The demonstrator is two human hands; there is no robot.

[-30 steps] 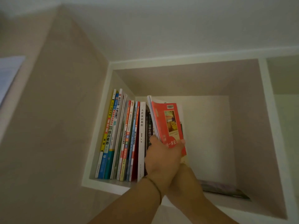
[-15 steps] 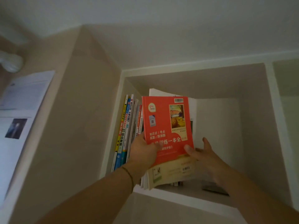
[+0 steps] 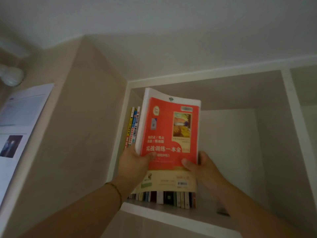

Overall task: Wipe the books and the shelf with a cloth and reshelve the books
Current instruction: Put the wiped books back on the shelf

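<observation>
Shelf [image 3: 171,215] straight ahead: left hand [image 3: 135,162] and right hand [image 3: 202,166] both clamp upright book stack [image 3: 169,134].

The front book [image 3: 169,134] has a red cover with white lettering, a yellowish picture and a cream lower band. The spines [image 3: 133,127] at the shelf's [image 3: 164,215] left edge look yellow, blue and white. The shelf is pale beige with white edging.
</observation>
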